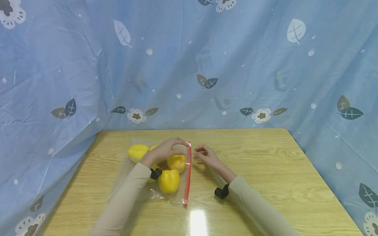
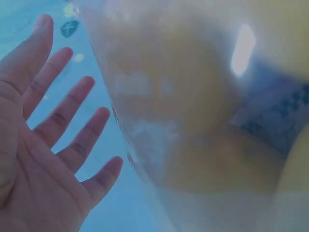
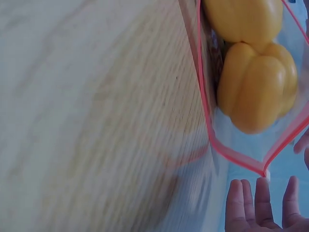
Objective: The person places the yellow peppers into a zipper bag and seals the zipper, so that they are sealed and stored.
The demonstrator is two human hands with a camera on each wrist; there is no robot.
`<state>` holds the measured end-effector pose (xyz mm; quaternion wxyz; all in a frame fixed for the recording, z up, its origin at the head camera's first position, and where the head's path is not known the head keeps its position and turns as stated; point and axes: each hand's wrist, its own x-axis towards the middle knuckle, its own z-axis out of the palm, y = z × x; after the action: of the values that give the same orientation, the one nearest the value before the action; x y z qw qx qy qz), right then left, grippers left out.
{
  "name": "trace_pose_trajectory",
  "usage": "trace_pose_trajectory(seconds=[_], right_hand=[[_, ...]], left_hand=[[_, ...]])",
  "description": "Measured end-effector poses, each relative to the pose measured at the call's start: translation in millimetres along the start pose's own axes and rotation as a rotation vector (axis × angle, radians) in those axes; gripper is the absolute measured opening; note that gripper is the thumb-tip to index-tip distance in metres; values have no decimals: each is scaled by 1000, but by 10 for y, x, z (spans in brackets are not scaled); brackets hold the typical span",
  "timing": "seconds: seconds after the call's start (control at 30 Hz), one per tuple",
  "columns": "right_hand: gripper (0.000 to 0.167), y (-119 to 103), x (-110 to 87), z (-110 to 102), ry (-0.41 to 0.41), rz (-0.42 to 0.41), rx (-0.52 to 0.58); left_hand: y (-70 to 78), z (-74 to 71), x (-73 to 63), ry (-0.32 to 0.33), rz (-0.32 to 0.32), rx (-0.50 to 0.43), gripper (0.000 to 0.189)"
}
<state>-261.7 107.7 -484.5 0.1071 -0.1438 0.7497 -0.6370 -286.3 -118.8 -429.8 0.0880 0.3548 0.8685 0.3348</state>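
A clear zip bag point(image 1: 135, 188) lies on the table, holding several yellow bell peppers point(image 1: 169, 181). Its red zip edge point(image 1: 188, 178) runs along the right side; in the right wrist view the two red strips point(image 3: 204, 104) stand apart, so the mouth gapes around the peppers point(image 3: 258, 89). My left hand point(image 1: 168, 148) is over the bag by the far end of the zip. Its fingers are spread beside the clear plastic in the left wrist view, holding nothing. Just right of that far corner is my right hand point(image 1: 208, 157), fingers extended near the corner; whether they touch it I cannot tell.
The wooden table point(image 1: 258, 157) extends right of the bag and toward the front. A blue patterned curtain point(image 1: 179, 61) hangs behind the table and along both sides. Black wrist cameras point(image 1: 221, 192) sit on both wrists.
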Motion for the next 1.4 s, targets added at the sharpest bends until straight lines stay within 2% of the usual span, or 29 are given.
trace_pose_trajectory(seconds=[0.07, 0.13, 0.33, 0.4, 0.6, 0.67, 0.83, 0.93, 1.1, 1.23, 1.4], right_hand=[[40, 3, 29, 5, 1, -10, -6], [38, 37, 80, 12, 20, -17, -23], [30, 91, 210, 2, 79, -28, -79], [29, 99, 234, 5, 89, -30, -91], [31, 105, 302, 37, 91, -14, -98], [33, 113, 332, 48, 102, -8, -107], [35, 132, 396, 66, 111, -5, -117], [35, 129, 414, 70, 103, -5, -91], [32, 2, 373, 96, 81, -30, -28], [29, -94, 332, 133, 86, -59, -21], [28, -45, 367, 160, 121, -112, 5]], left_hand=[[-29, -25, 30, -11, -19, -29, 37], [-58, -42, 69, -12, -5, -36, 39], [-165, -40, 199, -22, -56, -123, 37], [-180, -40, 235, -36, -91, -155, 37], [-200, -53, 338, -61, -214, -157, 37], [-208, -54, 371, -72, -230, -156, 39], [-242, -47, 439, -116, -222, -162, 46], [-252, -43, 459, -127, -225, -166, 42], [-257, -28, 477, -108, -201, -181, 30], [-282, -12, 493, -88, -166, -190, 23], [-314, 9, 506, -70, -162, -187, 21]])
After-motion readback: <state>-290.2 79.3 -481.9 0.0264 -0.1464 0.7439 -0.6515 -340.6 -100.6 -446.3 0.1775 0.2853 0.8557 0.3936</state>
